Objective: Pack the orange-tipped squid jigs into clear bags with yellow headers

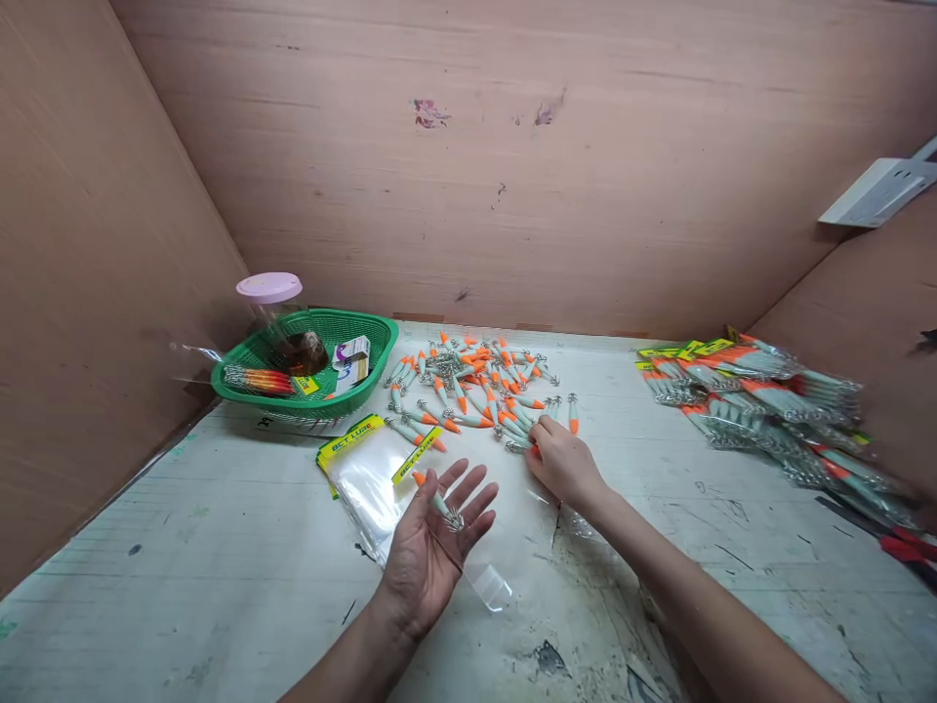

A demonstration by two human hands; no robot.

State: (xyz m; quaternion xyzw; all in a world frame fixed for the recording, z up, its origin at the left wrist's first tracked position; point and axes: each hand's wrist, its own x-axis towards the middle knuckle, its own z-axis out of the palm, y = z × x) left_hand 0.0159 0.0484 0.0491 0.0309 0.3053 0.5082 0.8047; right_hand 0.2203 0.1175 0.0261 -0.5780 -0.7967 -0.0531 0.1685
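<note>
My left hand (431, 552) is palm up with its fingers spread. A pale green fishing lure (441, 505) with an orange tip and a crown of metal hooks lies across it, held by the thumb. Behind this hand is a clear plastic bag (489, 588) with a yellow "BCT LURE" header (417, 456); how it is held is hidden. My right hand (562, 459) reaches to the near right edge of a pile of similar lures (475, 376), its fingers closed on a lure there. Left of my left hand lies a stack of clear bags (370, 478) with yellow headers.
A green basket (307, 400) at the back left holds a pink-lidded jar (269, 287), small boxes and packed lures. Several bagged lures (768, 400) are heaped at the right, near red-handled scissors (908, 547). Cardboard walls (498, 195) enclose the table's back and sides.
</note>
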